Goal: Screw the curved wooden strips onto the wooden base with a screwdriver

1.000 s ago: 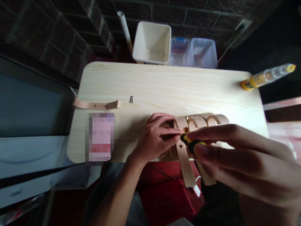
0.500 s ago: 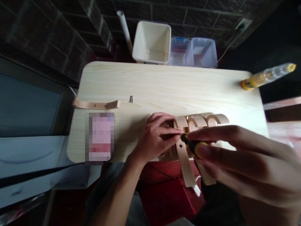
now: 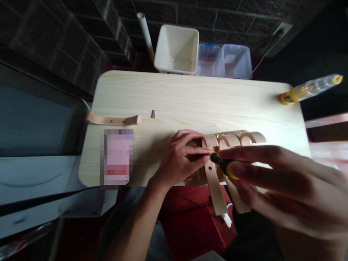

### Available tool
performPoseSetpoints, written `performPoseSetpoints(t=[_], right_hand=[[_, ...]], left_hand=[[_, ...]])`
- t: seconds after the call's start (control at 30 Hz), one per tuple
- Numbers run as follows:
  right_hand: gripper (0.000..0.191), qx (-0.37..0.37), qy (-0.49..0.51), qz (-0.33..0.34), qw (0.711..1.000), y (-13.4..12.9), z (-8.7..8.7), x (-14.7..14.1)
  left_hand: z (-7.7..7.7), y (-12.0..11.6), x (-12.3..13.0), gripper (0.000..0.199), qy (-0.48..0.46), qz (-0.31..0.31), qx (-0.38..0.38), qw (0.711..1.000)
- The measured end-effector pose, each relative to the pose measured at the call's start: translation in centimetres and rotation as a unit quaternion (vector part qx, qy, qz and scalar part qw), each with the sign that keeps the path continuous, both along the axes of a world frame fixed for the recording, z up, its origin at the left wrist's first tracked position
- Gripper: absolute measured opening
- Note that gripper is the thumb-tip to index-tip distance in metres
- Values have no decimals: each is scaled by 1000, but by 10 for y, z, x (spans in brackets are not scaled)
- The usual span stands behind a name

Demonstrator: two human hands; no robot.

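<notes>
A screwdriver (image 3: 225,166) with a black and yellow handle is held in my right hand (image 3: 285,185), its tip pointing left and down at a curved wooden piece (image 3: 216,192). My left hand (image 3: 181,156) lies over the left end of the wooden assembly, thumb and forefinger closed together at the screwdriver's tip. Whatever is pinched there is too small and covered to make out. Below the tip, a dark hole shows in the wooden strip. More curved wooden pieces (image 3: 251,137) stand in a row to the right, partly hidden behind my right hand.
Two small screws (image 3: 153,114) lie on the pale wooden table (image 3: 206,96). A loose curved wooden piece (image 3: 114,119) and a blurred-out phone (image 3: 117,156) are on the left. A clear tube with yellow ends (image 3: 310,90) sits at the right edge. Bins (image 3: 176,50) stand behind.
The view has shifted very slightly. Both hands and the screwdriver stay in nearly the same place against the wooden piece, with the right hand's fingers turned a little.
</notes>
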State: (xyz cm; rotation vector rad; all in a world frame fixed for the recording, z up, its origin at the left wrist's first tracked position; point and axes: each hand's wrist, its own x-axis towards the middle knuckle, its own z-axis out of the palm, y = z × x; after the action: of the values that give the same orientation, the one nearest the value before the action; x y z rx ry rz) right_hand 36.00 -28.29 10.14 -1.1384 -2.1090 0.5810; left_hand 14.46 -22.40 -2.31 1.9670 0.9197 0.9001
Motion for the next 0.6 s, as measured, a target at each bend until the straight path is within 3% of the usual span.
performPoseSetpoints(t=[0.1, 0.27, 0.37, 0.6], right_hand=[[45, 20, 17, -10, 1000, -3, -1, -2], [32, 36, 27, 11, 999, 1, -7, 3], [35, 52, 52, 6, 997, 4, -11, 4], [36, 26, 86, 66, 994, 6, -14, 4]], left_hand=[[-2, 0, 0, 15, 0, 2, 5, 1000], [-4, 1, 0, 14, -5, 4, 22, 1000], [-4, 0, 0, 11, -5, 5, 22, 1000], [-1, -1, 0, 9, 3, 10, 6, 1000]])
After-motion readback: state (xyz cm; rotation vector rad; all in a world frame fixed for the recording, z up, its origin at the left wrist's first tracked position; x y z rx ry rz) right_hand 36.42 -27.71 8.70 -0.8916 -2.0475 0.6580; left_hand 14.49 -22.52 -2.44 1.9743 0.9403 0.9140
